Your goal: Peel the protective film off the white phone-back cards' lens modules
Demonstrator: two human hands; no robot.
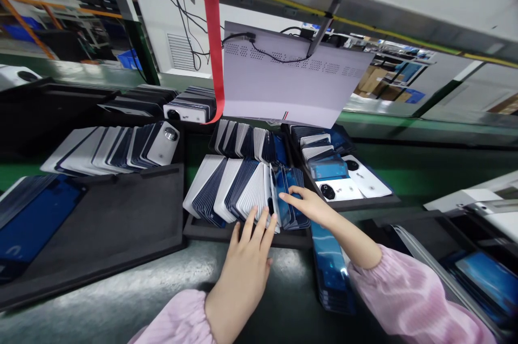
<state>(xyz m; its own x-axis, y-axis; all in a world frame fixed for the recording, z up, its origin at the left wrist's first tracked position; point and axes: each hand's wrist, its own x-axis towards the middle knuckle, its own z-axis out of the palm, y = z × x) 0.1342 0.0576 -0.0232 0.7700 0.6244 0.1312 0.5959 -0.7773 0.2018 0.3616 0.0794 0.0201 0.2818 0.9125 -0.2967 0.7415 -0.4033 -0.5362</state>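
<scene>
Phone back covers (pixel 243 190) stand packed in a leaning row, white and dark blue, in a black foam tray (pixel 243 233) in front of me. My left hand (pixel 246 257) is at the front of this row, its fingers stretched out and spread against the lower edges of the white covers. At the row's right end, my right hand (pixel 309 204) reaches over several blue-filmed covers (pixel 288 214). Its thumb and forefinger are extended and apart, touching or just above the cover tops. The lower fingers of that hand are partly hidden.
A tray (pixel 133 209) on the left holds more covers. Another tray (pixel 364 201) with white covers lies to the right. Blue-filmed panels (pixel 334 274) are stacked beside my right forearm. A red strap (pixel 212 36) hangs before a grey monitor back (pixel 283 85).
</scene>
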